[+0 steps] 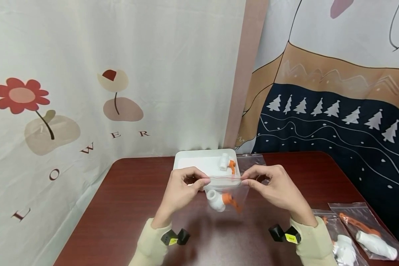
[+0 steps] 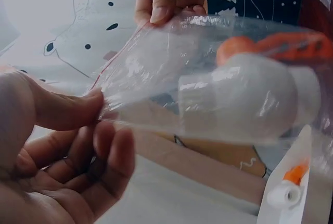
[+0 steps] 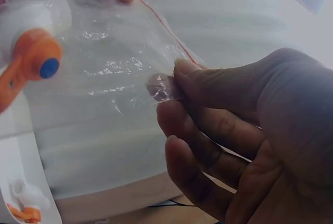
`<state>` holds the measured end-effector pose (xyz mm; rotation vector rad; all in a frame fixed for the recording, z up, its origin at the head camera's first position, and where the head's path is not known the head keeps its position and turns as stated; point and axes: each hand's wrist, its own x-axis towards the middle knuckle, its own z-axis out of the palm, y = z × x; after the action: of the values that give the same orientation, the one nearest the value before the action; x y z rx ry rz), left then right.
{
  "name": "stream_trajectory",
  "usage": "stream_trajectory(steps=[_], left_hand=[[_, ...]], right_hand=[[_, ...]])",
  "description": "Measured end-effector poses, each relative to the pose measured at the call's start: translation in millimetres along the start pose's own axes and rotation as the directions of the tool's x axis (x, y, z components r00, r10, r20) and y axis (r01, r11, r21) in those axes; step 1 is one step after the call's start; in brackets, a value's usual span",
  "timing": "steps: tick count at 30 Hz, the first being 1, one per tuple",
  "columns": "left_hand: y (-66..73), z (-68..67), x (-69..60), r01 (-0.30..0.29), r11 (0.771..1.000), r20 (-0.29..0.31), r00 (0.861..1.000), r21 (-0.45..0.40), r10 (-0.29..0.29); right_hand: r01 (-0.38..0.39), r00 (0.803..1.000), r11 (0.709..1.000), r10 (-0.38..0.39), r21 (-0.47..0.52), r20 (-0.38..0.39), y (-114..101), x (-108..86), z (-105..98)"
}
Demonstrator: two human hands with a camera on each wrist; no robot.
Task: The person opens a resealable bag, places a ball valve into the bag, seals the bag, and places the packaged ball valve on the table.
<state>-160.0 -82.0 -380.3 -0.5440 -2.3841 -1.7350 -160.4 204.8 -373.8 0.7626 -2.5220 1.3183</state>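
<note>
A clear zip bag (image 2: pixel 151 62) with a red line along its top edge hangs between my two hands. Inside it lies a white plastic ball valve (image 1: pixel 216 200) with an orange handle (image 1: pixel 231 200); a blue cap marks the handle in the right wrist view. My left hand (image 1: pixel 183 186) pinches one top corner of the bag between thumb and index finger. The opposite top corner is pinched by my right hand (image 1: pixel 272 186), its other fingers loosely bent below. The bag is held above the table, just in front of a white tray (image 1: pixel 196 159).
Another white valve (image 1: pixel 224 162) with an orange handle lies in the tray's right side. Behind it, a clear bag (image 1: pixel 251 159) lies on the dark red table (image 1: pixel 126 207). Two bagged valves (image 1: pixel 375 244) rest at the right front edge. Printed curtains (image 1: pixel 169 74) hang behind the table.
</note>
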Motion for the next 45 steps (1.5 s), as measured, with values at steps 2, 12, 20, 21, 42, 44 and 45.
stream_trajectory(steps=[2, 12, 20, 21, 42, 44, 45], left_hand=[[-0.3, 1.3, -0.4, -0.05, 0.999, -0.007, 0.999, -0.008, 0.05], [-1.6, 11.4, -0.2, -0.198, 0.978, 0.002, 0.98, -0.068, 0.199], [-2.9, 24.0, -1.9, -0.19, 0.977, 0.03, 0.981, -0.1, 0.194], [-2.7, 25.2, -2.1, -0.188, 0.976, 0.034, 0.981, -0.106, 0.193], [-3.7, 30.8, -3.2, -0.234, 0.962, 0.071, 0.967, -0.139, 0.245], [-3.8, 31.3, -3.3, -0.24, 0.96, 0.072, 0.965, -0.143, 0.252], [-3.7, 31.4, -3.3, -0.245, 0.959, 0.071, 0.964, -0.143, 0.256]], right_hand=[[-0.01, 1.0, 1.0, 0.01, 0.004, 0.017, 0, 0.1, -1], [-0.01, 0.998, 0.999, 0.012, -0.043, 0.055, -3, 0.6, 2], [0.118, 0.993, 0.993, -0.118, -0.023, 0.02, -14, 3.8, 25], [0.137, 0.991, 0.99, -0.137, -0.019, 0.013, -16, 3.8, 28], [0.206, 0.979, 0.979, -0.206, -0.002, -0.002, -19, 2.6, 39], [0.191, 0.981, 0.982, -0.191, 0.012, 0.016, -18, 2.8, 38], [0.18, 0.983, 0.984, -0.18, 0.017, 0.027, -18, 3.0, 37]])
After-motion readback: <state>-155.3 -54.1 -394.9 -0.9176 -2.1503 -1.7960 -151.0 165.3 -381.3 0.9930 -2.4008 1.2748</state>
